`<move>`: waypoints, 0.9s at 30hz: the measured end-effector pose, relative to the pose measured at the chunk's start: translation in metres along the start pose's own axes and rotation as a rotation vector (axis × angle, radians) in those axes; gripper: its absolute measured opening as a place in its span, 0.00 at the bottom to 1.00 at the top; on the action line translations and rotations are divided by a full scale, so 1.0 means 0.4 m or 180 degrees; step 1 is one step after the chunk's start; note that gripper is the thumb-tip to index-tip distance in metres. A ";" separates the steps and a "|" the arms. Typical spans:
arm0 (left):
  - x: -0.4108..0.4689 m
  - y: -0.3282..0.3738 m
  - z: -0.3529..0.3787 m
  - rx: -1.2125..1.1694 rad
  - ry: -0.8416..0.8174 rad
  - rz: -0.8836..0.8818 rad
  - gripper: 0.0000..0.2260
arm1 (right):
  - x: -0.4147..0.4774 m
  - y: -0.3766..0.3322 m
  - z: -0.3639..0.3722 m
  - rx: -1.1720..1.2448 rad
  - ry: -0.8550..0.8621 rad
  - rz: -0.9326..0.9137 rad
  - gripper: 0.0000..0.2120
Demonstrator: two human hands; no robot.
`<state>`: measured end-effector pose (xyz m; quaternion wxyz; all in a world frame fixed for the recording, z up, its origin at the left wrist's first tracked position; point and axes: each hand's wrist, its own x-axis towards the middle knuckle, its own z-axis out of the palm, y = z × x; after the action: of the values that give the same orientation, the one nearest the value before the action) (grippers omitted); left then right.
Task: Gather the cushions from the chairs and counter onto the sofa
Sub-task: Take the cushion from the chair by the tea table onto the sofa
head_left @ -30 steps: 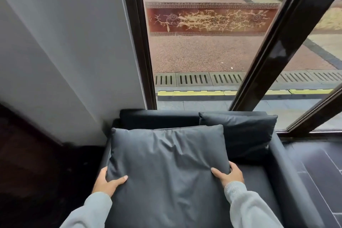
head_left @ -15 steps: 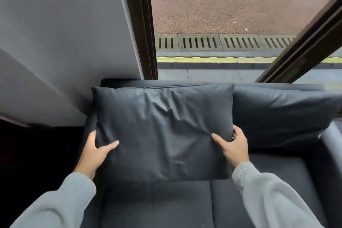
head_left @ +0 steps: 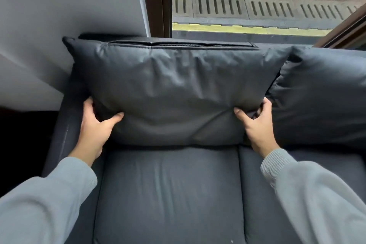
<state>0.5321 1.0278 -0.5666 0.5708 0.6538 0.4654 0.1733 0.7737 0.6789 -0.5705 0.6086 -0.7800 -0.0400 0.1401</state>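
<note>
Dark charcoal fabric sofa (head_left: 168, 194) fills most of the head view, seat pad bare in the lower centre, a seam running down the seat toward the right. Pale grey wall (head_left: 69, 16) sits behind the sofa's left end; dark brown window frame (head_left: 160, 0) rises next to it, with slotted grey drain grates (head_left: 247, 7) and a yellow kerb strip (head_left: 237, 28) outside the glass. Large dark grey rectangular cushion (head_left: 174, 89) stands upright on the seat at the sofa's left end, back face leaning on the backrest, zip edge along its top, bottom edge resting on the seat pad. Fabric is creased, pulled in toward both lower corners. Second dark grey cushion (head_left: 324, 97) stands just beside it on the right, also against the backrest, its left corner touching the first cushion's right edge; right part runs out of frame. Both arms in light grey knit sleeves (head_left: 49, 204) reach in from the bottom corners. Left hand (head_left: 97, 127) is clenched on the first cushion's lower left corner, thumb across the front face, fingers wrapped behind the edge. Right hand (head_left: 255, 125) is grasping the lower right corner of the same cushion, thumb on the front, fingers tucked into the gap between the two cushions. Dark sofa armrest (head_left: 65, 130) runs just left of the left hand.
</note>
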 end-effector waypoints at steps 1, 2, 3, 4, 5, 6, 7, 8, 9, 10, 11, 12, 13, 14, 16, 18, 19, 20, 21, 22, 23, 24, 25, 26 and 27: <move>0.004 -0.006 0.004 -0.0026 0.0009 0.0010 0.42 | -0.001 0.007 0.002 -0.0042 -0.0008 0.0024 0.33; 0.006 -0.013 0.008 -0.0073 0.0003 -0.0021 0.42 | -0.006 0.015 0.002 -0.0141 -0.0009 0.0047 0.32; 0.004 -0.021 0.010 -0.0137 -0.0027 -0.0100 0.40 | -0.015 0.027 0.001 -0.0282 -0.0012 0.0093 0.31; -0.001 -0.029 0.013 -0.0190 -0.0069 -0.0218 0.37 | -0.027 0.044 0.000 -0.0416 -0.0033 0.0177 0.31; -0.008 -0.038 0.015 -0.0225 -0.0119 -0.0336 0.34 | -0.042 0.064 -0.001 -0.0523 -0.0082 0.0298 0.32; -0.013 -0.048 0.017 -0.0240 -0.0158 -0.0435 0.31 | -0.058 0.088 -0.002 -0.0603 -0.0146 0.0432 0.33; -0.018 -0.059 0.020 -0.0240 -0.0171 -0.0502 0.29 | -0.072 0.112 -0.001 -0.0667 -0.0197 0.0549 0.35; -0.020 -0.069 0.025 -0.0233 -0.0168 -0.0534 0.30 | -0.082 0.133 0.002 -0.0711 -0.0226 0.0623 0.35; -0.020 -0.077 0.031 -0.0228 -0.0158 -0.0542 0.32 | -0.084 0.149 0.006 -0.0744 -0.0234 0.0666 0.35; -0.017 -0.085 0.037 -0.0221 -0.0129 -0.0536 0.36 | -0.080 0.160 0.013 -0.0762 -0.0230 0.0693 0.34; -0.014 -0.091 0.043 -0.0223 -0.0076 -0.0515 0.37 | -0.070 0.166 0.025 -0.0754 -0.0225 0.0711 0.34; -0.010 -0.095 0.049 -0.0246 0.0002 -0.0477 0.37 | -0.056 0.169 0.038 -0.0724 -0.0223 0.0721 0.34; -0.007 -0.098 0.055 -0.0289 0.0094 -0.0442 0.35 | -0.039 0.173 0.050 -0.0710 -0.0205 0.0715 0.35; -0.004 -0.100 0.063 -0.0342 0.0186 -0.0419 0.33 | -0.024 0.177 0.061 -0.0730 -0.0170 0.0691 0.35; 0.006 -0.102 0.078 -0.0421 0.0318 -0.0374 0.32 | -0.006 0.184 0.073 -0.0823 -0.0102 0.0611 0.32; 0.021 -0.104 0.093 -0.0409 0.0308 -0.0343 0.31 | -0.006 0.191 0.069 -0.0938 -0.0009 0.0520 0.26; 0.028 -0.105 0.098 -0.0398 0.0273 -0.0355 0.31 | -0.008 0.193 0.062 -0.1006 0.0052 0.0484 0.23; 0.033 -0.105 0.104 -0.0398 0.0247 -0.0365 0.32 | -0.010 0.194 0.053 -0.1058 0.0111 0.0455 0.20; 0.037 -0.106 0.107 -0.0403 0.0238 -0.0356 0.33 | -0.011 0.193 0.045 -0.1089 0.0186 0.0431 0.18; 0.038 -0.106 0.110 -0.0407 0.0243 -0.0341 0.34 | -0.010 0.191 0.039 -0.1117 0.0276 0.0398 0.16; 0.036 -0.107 0.111 -0.0419 0.0254 -0.0333 0.34 | -0.010 0.187 0.035 -0.1156 0.0382 0.0359 0.15; 0.031 -0.107 0.111 -0.0434 0.0248 -0.0324 0.34 | -0.011 0.183 0.034 -0.1198 0.0509 0.0310 0.15; 0.026 -0.106 0.111 -0.0442 0.0199 -0.0300 0.33 | -0.011 0.183 0.032 -0.1216 0.0652 0.0260 0.16; 0.022 -0.102 0.115 -0.0434 0.0113 -0.0266 0.32 | -0.009 0.185 0.029 -0.1209 0.0778 0.0230 0.17; 0.020 -0.098 0.119 -0.0408 0.0020 -0.0228 0.31 | -0.006 0.186 0.025 -0.1208 0.0856 0.0241 0.17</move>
<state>0.5560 1.0029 -0.6183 0.6159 0.5982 0.4784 0.1843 0.7607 0.6686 -0.6439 0.4452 -0.8930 0.0451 0.0476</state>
